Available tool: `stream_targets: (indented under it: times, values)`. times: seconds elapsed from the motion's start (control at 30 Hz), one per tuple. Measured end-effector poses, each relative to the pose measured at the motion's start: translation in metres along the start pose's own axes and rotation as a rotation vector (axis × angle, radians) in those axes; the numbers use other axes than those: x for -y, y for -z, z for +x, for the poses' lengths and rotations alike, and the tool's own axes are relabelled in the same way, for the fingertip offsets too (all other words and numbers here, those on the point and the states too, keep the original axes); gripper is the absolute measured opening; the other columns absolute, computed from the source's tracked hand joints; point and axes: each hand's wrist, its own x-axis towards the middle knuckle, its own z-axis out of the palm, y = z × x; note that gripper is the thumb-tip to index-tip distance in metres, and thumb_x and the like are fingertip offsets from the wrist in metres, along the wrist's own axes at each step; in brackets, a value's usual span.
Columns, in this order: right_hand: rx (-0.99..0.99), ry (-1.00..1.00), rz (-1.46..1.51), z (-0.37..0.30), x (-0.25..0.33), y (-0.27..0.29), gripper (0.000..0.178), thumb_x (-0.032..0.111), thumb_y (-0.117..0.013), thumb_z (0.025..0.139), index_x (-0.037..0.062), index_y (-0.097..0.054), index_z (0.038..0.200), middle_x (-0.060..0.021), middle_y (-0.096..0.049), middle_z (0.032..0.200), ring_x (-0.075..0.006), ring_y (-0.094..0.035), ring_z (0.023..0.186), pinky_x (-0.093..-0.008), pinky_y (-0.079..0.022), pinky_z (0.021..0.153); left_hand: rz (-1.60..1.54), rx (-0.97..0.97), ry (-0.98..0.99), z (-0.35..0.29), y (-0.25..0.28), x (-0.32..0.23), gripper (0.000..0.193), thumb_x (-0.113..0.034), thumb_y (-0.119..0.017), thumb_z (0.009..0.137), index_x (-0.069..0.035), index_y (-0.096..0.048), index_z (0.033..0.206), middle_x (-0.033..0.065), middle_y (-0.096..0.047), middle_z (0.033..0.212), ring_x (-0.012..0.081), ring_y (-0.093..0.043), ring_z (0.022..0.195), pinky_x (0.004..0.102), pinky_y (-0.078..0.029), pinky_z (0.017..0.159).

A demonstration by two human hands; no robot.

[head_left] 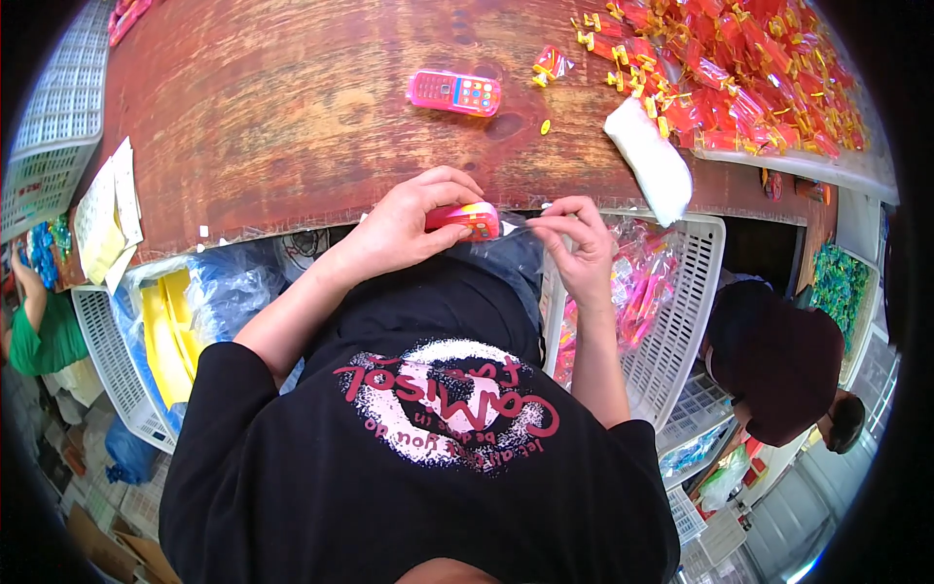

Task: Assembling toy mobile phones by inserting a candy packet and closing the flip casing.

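Observation:
My left hand (411, 226) is closed around a pink-red toy phone (479, 222) with a yellow patch, held at the table's near edge. Beside the phone's right end, my right hand (582, 245) has its thumb and forefinger pinched together. A small pale bit shows near these fingertips, too small to name. Farther back on the table lies a second pink toy phone (454, 92) with coloured buttons, its face up. Right of it sits a small clear packet with red and yellow contents (553, 64), and a little yellow oval piece (545, 127).
A big heap of red-and-yellow wrapped pieces (739, 68) covers the far right of the wooden table (272, 107). A white pad (650, 161) lies before it. White crates (681, 321) flank my lap, one with pink pieces. Other people (793, 360) are at both sides.

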Motion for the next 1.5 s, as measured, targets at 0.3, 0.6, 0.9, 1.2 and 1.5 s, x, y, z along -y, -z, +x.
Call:
stream_targets:
  times: [0.3,0.6,0.9,1.2,1.5]
  values:
    - [-0.091,-0.04,0.029,0.001,0.004,-0.006,0.017,0.002,-0.076,0.072,0.0084,-0.074,0.088,-0.0038,-0.06,0.087,-0.0195,-0.059,0.085,-0.0301,-0.048,0.076,0.019,0.015,0.012,-0.003,-0.004,0.0,0.025,-0.006,-0.068,0.08,0.0,-0.065,0.105,0.0107,-0.06,0.111,0.0272,-0.06,0.106,0.0364,-0.048,0.091]
    - [-0.002,0.2,-0.176,0.016,0.017,-0.005,0.019,0.004,-0.078,0.07,0.0103,-0.075,0.087,-0.0026,-0.061,0.087,-0.0194,-0.058,0.082,-0.0315,-0.047,0.071,-0.01,0.058,0.024,0.001,-0.009,0.003,0.031,-0.007,-0.067,0.081,0.0,-0.064,0.111,0.0124,-0.06,0.115,0.0263,-0.057,0.112,0.0361,-0.045,0.097]
    - [-0.3,0.063,-0.217,-0.003,0.022,0.004,0.013,0.01,-0.073,0.08,0.0061,-0.071,0.091,-0.006,-0.061,0.086,-0.0189,-0.057,0.082,-0.0305,-0.046,0.075,-0.185,-0.047,0.115,0.008,-0.011,0.017,0.019,-0.01,-0.075,0.08,-0.001,-0.065,0.093,0.0098,-0.056,0.12,0.0178,-0.057,0.109,0.032,-0.048,0.09]
    - [-0.324,-0.42,0.844,-0.004,0.005,-0.031,0.025,0.016,-0.066,0.092,-0.0007,-0.062,0.111,-0.0064,-0.067,0.102,-0.0112,-0.063,0.092,-0.026,-0.049,0.084,-0.257,-0.003,-0.022,0.017,-0.029,0.003,0.043,-0.012,-0.078,0.078,-0.002,-0.06,0.115,0.0066,-0.055,0.107,0.0172,-0.058,0.102,0.0307,-0.049,0.089]
    - [-0.147,-0.582,0.821,-0.007,0.028,-0.047,0.033,0.014,-0.073,0.086,0.001,-0.063,0.115,-0.0044,-0.065,0.109,-0.0123,-0.06,0.099,-0.0289,-0.045,0.092,-0.348,-0.063,0.074,0.011,-0.033,0.017,0.062,-0.007,-0.075,0.079,-0.002,-0.048,0.135,0.0106,-0.062,0.119,0.015,-0.061,0.104,0.0305,-0.052,0.086]
